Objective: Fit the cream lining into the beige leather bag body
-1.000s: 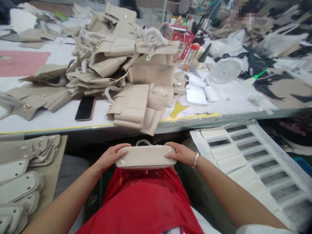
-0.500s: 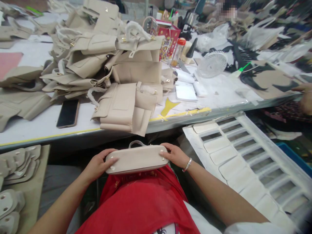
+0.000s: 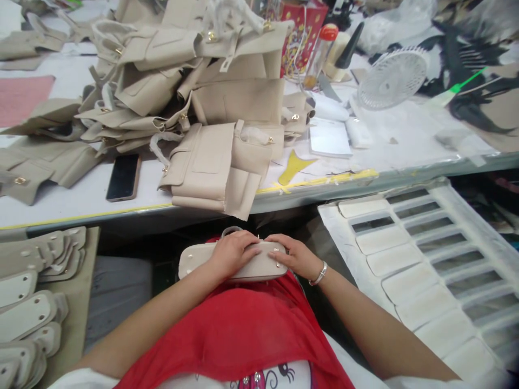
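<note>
A beige bag (image 3: 203,255) lies over the red apron, its long oval base with small metal studs facing up and a handle loop behind it. Across the middle of the base rests my left hand (image 3: 236,254), fingers bent over the far edge. My right hand (image 3: 294,256) grips the right end, with its fingertips beside the studs there. Beyond the bag, a beige bag piece (image 3: 203,167) with a wrapped handle overhangs the table edge.
The table (image 3: 141,213) bears a heap of beige bags (image 3: 239,100), a phone (image 3: 124,177), a yellow piece (image 3: 294,166) and a white round fan-like grille (image 3: 391,78). At right stands a slotted rack (image 3: 421,216) with pale panels; at left, a board (image 3: 90,270) with bag bases.
My left hand has moved from the bag's left end to the middle of its base. My right hand stays at the right end. The view has shifted somewhat.
</note>
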The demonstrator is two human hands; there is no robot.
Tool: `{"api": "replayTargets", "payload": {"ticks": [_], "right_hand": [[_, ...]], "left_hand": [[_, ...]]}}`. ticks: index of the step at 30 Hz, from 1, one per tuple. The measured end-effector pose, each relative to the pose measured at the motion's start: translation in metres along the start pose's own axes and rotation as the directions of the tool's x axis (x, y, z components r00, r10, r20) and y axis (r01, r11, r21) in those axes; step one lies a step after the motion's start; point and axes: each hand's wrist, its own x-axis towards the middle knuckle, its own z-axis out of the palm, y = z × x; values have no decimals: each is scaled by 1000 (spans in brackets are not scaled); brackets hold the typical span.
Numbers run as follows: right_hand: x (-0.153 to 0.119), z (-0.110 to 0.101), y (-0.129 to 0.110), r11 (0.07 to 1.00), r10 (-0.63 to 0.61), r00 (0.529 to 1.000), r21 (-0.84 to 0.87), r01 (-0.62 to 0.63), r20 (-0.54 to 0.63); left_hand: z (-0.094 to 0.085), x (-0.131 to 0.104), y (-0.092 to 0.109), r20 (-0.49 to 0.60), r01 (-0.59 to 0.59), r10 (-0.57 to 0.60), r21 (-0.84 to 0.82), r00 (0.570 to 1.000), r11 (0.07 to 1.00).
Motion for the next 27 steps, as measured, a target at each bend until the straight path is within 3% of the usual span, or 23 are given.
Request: {"api": "replayTargets", "payload": {"ticks": [13,17,23,27], "right_hand": [[-2,7,3,999,-1,999,44,3,-37],[-3,10,2,998,22,999,67,-19,-48],[-5,13,3,989,77,996,134,-70,-45],[-4,12,2,982,97,994,166,-89,-43]], "left_hand": [[-3,1,5,1,51,-51,-53,999,997],[-4,-5,5,35,29,-32,64,999,998],[-5,-17,9,171,-163,120,264,978,951],[-3,-17,11,174,-163,113,313,978,936]]}}
